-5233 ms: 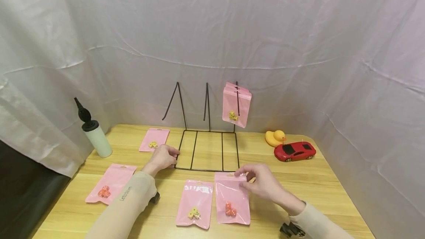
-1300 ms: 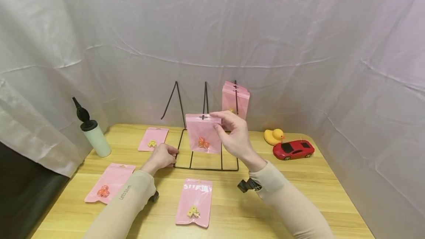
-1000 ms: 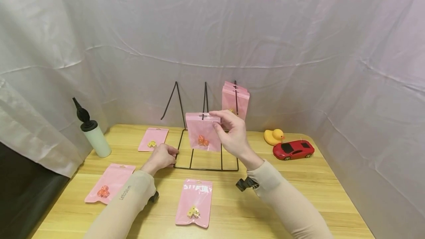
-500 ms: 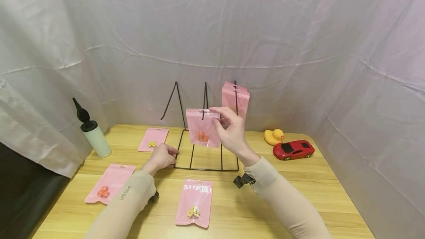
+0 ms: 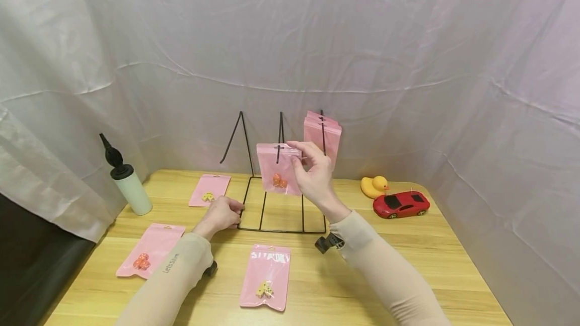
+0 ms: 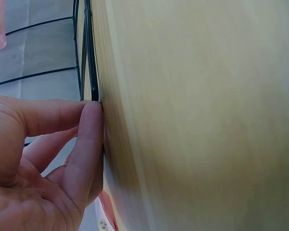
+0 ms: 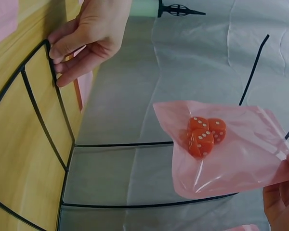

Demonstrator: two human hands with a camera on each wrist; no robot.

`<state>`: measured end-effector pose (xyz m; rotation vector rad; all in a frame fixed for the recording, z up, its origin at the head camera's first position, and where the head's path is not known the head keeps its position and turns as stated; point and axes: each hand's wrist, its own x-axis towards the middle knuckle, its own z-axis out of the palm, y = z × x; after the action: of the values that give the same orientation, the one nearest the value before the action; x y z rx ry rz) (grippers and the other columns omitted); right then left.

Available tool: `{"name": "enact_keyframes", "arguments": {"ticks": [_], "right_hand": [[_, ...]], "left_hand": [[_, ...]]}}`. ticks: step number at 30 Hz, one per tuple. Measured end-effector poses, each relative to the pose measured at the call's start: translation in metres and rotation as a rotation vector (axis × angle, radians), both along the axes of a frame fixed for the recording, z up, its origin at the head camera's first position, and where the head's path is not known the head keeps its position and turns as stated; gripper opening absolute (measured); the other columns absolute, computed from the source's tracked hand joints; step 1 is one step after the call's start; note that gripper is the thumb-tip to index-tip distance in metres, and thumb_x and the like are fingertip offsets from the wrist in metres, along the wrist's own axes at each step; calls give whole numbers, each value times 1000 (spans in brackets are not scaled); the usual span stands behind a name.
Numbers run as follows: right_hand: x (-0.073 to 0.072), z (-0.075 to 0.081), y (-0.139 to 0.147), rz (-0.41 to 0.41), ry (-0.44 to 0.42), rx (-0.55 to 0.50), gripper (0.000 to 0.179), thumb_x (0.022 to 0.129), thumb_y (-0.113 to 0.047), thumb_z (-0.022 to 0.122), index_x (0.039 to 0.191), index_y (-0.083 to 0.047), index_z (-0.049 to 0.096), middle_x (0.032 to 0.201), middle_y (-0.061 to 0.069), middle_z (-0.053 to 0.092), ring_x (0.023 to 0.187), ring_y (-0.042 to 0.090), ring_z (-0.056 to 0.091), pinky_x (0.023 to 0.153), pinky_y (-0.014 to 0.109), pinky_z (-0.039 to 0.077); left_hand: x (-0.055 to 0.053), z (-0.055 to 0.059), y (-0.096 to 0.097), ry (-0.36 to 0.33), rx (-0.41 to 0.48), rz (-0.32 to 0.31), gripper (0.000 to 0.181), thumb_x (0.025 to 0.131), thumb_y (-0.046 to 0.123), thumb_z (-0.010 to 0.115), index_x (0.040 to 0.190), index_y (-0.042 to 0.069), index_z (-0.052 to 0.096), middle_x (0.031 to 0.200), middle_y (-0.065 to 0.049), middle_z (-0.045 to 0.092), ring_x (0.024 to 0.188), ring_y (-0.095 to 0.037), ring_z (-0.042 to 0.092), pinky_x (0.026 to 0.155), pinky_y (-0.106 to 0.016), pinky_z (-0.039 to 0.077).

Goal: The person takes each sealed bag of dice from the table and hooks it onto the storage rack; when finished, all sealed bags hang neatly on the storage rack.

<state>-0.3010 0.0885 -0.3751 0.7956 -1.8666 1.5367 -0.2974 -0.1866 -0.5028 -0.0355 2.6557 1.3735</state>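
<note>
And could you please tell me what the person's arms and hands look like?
The long pale-beige fabric left sleeve and matching right sleeve fit closely; dark "LetsSlim" lettering marks the left. A black wrist strap shows beside the right sleeve, a black piece by the left. No gloves show.

The left sleeve (image 5: 158, 286) reads "LetsSlim" (in small dark letters, running lengthwise).
</note>
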Motion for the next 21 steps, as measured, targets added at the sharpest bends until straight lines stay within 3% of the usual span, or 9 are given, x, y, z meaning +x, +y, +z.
{"name": "enact_keyframes", "arguments": {"ticks": [15, 21], "right_hand": [[-11, -9, -10, -30, -40, -80, 42, 100, 16, 65, 137, -1, 76, 124, 23, 75, 90, 17, 64, 80, 13, 56], [-20, -9, -15, -48, -29, -103, 42, 98, 19, 64, 136, 5, 75, 121, 28, 73, 89, 11, 60, 77, 12, 54]], "left_hand": [[0, 0, 0, 0, -5, 7, 47, 86, -10, 74, 133, -5, 78, 102, -9, 71, 81, -14, 68, 69, -26, 68], [0, -1, 0, 4, 3, 1, 48, 86, -10, 74, 133, -6, 78, 102, -10, 71, 80, -13, 68, 69, -26, 68]]}}
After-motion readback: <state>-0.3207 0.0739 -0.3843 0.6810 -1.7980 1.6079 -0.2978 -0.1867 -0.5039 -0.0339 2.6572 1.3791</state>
